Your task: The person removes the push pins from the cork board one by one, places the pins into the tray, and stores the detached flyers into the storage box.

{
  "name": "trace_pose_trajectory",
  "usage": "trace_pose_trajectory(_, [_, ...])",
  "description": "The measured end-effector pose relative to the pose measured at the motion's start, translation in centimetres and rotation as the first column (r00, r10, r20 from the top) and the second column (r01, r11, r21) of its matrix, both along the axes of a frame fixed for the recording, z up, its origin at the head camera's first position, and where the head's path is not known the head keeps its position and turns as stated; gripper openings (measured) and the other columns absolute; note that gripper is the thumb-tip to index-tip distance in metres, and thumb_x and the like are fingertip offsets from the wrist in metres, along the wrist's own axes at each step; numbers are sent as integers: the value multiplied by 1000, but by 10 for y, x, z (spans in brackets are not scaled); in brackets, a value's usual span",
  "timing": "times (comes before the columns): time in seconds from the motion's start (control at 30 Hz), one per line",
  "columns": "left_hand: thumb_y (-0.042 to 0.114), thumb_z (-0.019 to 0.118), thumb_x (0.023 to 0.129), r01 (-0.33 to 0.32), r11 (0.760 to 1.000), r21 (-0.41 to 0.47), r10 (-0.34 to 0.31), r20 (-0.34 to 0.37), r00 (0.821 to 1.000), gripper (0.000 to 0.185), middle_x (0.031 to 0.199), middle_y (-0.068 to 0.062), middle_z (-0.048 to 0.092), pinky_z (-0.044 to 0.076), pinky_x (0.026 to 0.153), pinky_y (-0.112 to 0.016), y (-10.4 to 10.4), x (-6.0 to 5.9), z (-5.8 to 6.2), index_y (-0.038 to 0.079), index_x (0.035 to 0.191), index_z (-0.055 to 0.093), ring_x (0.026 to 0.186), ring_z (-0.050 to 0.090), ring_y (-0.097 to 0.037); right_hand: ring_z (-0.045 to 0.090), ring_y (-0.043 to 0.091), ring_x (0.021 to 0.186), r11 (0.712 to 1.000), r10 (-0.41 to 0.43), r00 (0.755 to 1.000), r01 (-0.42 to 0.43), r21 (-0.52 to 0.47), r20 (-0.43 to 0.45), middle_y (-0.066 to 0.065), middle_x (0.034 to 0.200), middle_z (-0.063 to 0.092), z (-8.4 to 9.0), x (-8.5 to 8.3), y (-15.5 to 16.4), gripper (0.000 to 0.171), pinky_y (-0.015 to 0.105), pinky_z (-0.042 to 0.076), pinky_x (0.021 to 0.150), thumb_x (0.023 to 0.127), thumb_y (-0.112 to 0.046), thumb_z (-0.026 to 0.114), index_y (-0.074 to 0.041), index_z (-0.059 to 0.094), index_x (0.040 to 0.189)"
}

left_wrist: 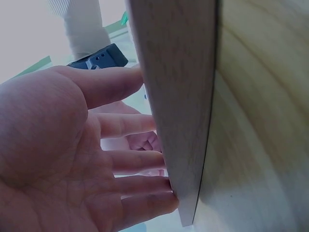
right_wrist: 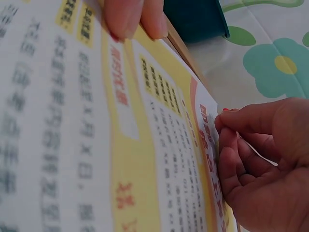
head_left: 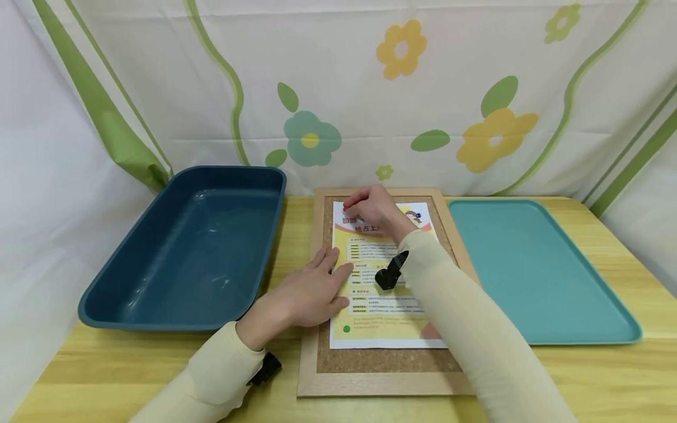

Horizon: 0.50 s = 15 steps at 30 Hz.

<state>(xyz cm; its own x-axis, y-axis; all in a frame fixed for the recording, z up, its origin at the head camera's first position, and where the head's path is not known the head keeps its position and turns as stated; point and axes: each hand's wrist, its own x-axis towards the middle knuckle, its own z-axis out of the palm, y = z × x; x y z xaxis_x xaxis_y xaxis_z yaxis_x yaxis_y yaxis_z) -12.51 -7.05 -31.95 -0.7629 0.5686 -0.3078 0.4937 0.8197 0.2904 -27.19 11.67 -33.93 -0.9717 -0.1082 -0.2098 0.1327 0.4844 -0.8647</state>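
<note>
Pinching a red pin (head_left: 345, 207) at the sheet's top left corner, the right hand (head_left: 376, 211) had its thumb and fingertips curled tight round the small head; in the right wrist view those fingers (right_wrist: 231, 140) met right at the paper's edge. That grip looked meant to work the pin in or out of the cork, though which could not be told.

Flat and relaxed, the left hand (head_left: 309, 291) lay with straight fingers on the sheet's left margin and the board's frame, holding nothing. It seemed placed there to keep the paper from shifting or lifting while the other hand worked at the corner. In the left wrist view its fingers (left_wrist: 130, 162) reached against the frame's pale wood edge.

The sheet (head_left: 388, 305) lay on the corkboard (head_left: 381, 361), which sat on the wooden table (head_left: 106, 364) between 2 trays. It was a white-bordered notice, yellow inside, with red headings, blocks of small dark print and orange shapes at the lower edge. A blue pin (head_left: 418, 215) stood at its top right corner and a green pin (head_left: 346, 329) at its bottom left; the bottom right corner was hidden by the right sleeve.

A deep dark-blue bin (head_left: 185, 252) stood to the left, a shallow teal tray (head_left: 534, 270) to the right, with a flowered cloth (head_left: 402, 88) hung behind.
</note>
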Motion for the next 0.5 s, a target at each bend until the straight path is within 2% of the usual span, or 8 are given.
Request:
trace_pose_trajectory(0.17, [36, 58, 110, -2, 1000, -8, 2, -11, 1000, 65, 177, -21, 18, 34, 128, -56, -2, 1, 0, 13, 167, 37, 166, 13, -42, 64, 24, 110, 1000, 13, 1000, -13, -27, 6, 8, 120, 74, -2, -1, 0, 17, 38, 49, 103, 97, -11, 75, -11, 80, 114])
trace_pose_trajectory(0.5, [36, 59, 110, -6, 1000, 2, 6, -19, 1000, 64, 177, -21, 19, 38, 125, -57, -1, 0, -1, 14, 166, 38, 166, 15, -42, 64, 23, 105, 999, -2, 1000, 2, -46, 5, 8, 120, 74, -6, -2, 5, 20, 35, 49, 95, 99, -15, 75, -12, 79, 118])
